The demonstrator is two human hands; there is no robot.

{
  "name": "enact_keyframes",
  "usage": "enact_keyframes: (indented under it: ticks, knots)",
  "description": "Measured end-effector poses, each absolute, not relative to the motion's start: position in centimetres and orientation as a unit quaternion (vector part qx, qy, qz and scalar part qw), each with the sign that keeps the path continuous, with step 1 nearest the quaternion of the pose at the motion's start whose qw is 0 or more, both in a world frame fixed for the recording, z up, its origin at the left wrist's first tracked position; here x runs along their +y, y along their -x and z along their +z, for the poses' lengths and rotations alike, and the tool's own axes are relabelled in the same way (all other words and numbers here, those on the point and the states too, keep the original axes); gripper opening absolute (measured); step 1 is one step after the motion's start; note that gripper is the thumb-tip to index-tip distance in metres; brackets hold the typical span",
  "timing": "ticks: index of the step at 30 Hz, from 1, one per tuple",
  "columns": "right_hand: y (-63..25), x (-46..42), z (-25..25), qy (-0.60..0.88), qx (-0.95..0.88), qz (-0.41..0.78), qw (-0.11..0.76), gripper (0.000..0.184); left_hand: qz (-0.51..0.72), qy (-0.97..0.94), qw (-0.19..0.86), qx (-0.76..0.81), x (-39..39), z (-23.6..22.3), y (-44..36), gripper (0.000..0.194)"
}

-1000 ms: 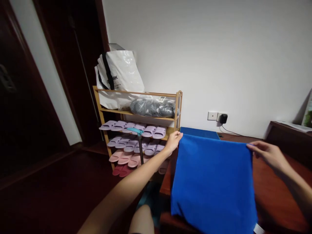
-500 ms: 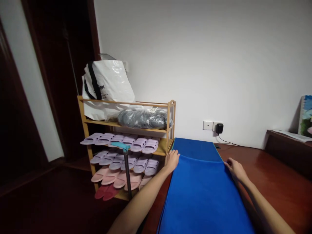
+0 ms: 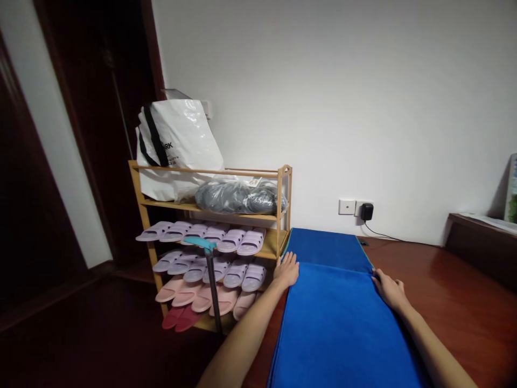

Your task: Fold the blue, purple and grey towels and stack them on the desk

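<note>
A long blue cloth lies folded in layers, its upper layer's far edge crossing over a darker blue stretch that reaches toward the wall. My left hand rests flat at the left side of that edge, fingers stretched out over the fabric. At the opposite corner, my right hand has its fingertips bent together on the cloth's right edge. Its thumb is partly hidden. The cloth's near end runs out of the picture at the bottom.
Left of the cloth stands a wooden shoe rack with lilac slippers, pink slippers and a white bag. A blue-topped pole rises before it. A plugged-in black adapter trails its cable over the reddish-brown wooden surface.
The upper layer's far edge has come down flatter onto the fabric beneath. My left hand has gone from gripping the corner to lying flat. My right hand stays at its corner, slightly lower.
</note>
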State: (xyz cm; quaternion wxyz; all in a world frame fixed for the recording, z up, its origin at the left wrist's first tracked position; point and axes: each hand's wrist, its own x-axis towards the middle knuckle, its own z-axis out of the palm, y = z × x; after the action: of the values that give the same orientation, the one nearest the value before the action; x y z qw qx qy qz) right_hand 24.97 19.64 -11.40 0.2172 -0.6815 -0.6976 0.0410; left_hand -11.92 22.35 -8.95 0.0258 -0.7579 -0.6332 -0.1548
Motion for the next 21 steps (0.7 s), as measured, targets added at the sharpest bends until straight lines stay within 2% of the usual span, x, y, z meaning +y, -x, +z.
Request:
enact_keyframes:
  ticks: [6, 12, 16, 21]
  knots:
    - [-25.0, 19.0, -11.7, 0.683, -0.696, 0.024, 0.219, 0.041, -0.125, 0.757, 0.002, -0.641, 21.6, -8.8, 12.0, 0.051]
    - [-25.3, 17.2, -12.6, 0.676, -0.699, 0.0, 0.233, 0.045, -0.138, 0.763, -0.001, -0.632, 20.1, -9.0, 12.1, 0.048]
    - [-25.5, 15.8, -12.4, 0.668, -0.7, -0.032, 0.251, 0.045, -0.174, 0.775, 0.022, -0.608, 18.8, -9.0, 12.4, 0.04]
    - [-25.8, 15.6, -10.2, 0.665, -0.682, -0.087, 0.292, 0.044, -0.222, 0.786, 0.042, -0.576, 17.8, -7.7, 12.7, 0.018]
